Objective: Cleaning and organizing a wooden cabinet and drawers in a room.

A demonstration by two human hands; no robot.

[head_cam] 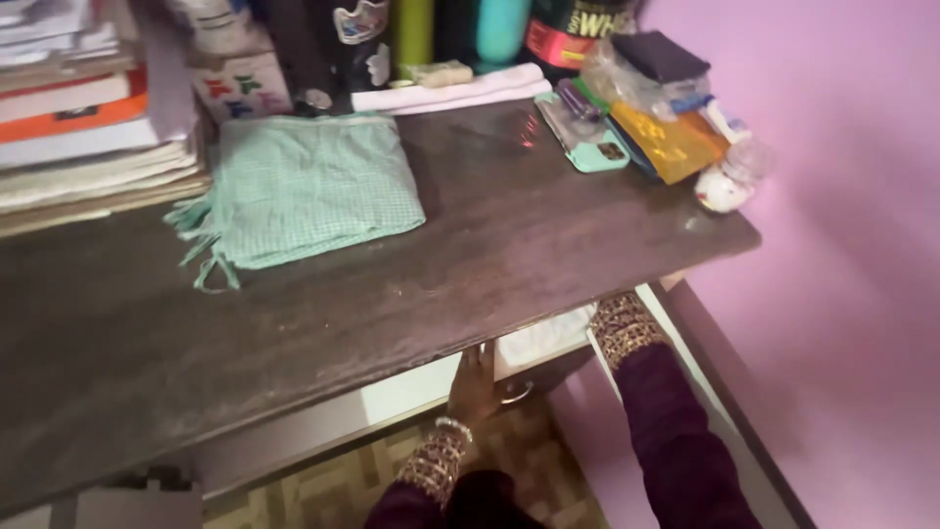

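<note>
A dark wooden desk (509, 245) fills the view. Under its front edge my left hand (474, 384) rests against the front of a white drawer (543, 341), next to a round metal handle (516, 392); whether it grips anything cannot be made out. My right arm in a dark maroon sleeve with a gold embroidered cuff (624, 328) reaches under the desk's right end, and its hand is hidden beneath the top. A folded green checked cloth (308, 186) lies on the desk, apart from both hands.
Stacked books and papers (83, 118) stand at the back left. Bottles and jars (490, 29) line the back. A mint-cased phone (587, 137), packets and small items (676, 127) crowd the right corner. A pink wall (842, 245) runs on the right. Patterned floor (323, 485) below.
</note>
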